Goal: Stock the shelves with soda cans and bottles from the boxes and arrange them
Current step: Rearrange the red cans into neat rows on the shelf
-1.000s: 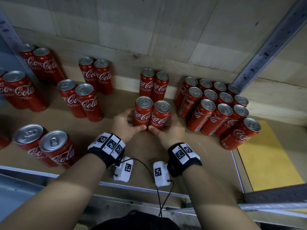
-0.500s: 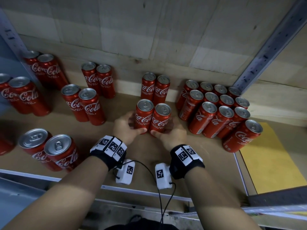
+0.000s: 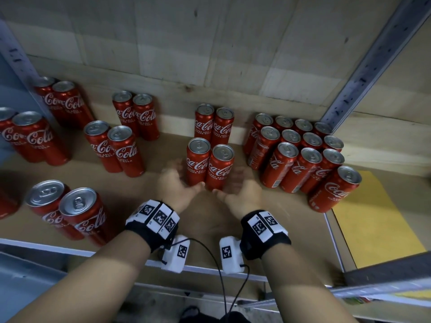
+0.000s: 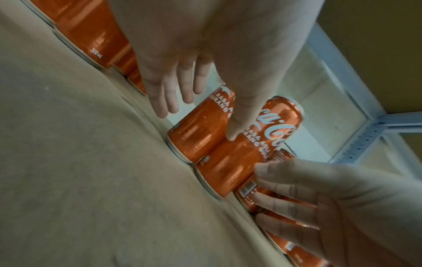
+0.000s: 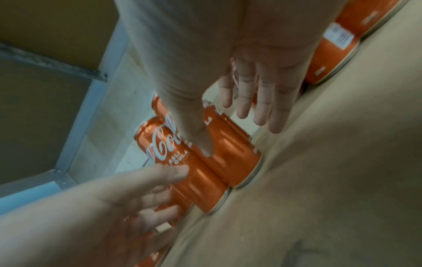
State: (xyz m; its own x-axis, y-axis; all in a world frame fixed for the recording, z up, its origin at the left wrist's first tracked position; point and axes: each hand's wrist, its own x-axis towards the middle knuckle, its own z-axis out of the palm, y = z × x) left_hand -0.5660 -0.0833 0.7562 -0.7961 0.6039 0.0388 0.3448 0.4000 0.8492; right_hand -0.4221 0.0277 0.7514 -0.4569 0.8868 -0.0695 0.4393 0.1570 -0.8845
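Observation:
Two red Coca-Cola cans stand upright side by side in the middle of the brown shelf board. My left hand is beside the left can, fingers straight and spread, with the thumb tip against the can fronts. My right hand mirrors it at the right can, fingers straight and loose, thumb near the seam between the cans. Neither hand wraps a can. In the left wrist view the right hand shows at the lower right.
Another can pair stands right behind. A tight block of several cans fills the right side, and more pairs stand to the left. A yellow sheet lies at the far right. A metal upright and front rail bound the shelf.
Both hands gripped the two middle cans before; now the fingers have opened and the hands have drawn back a little towards me. The cans stay put.

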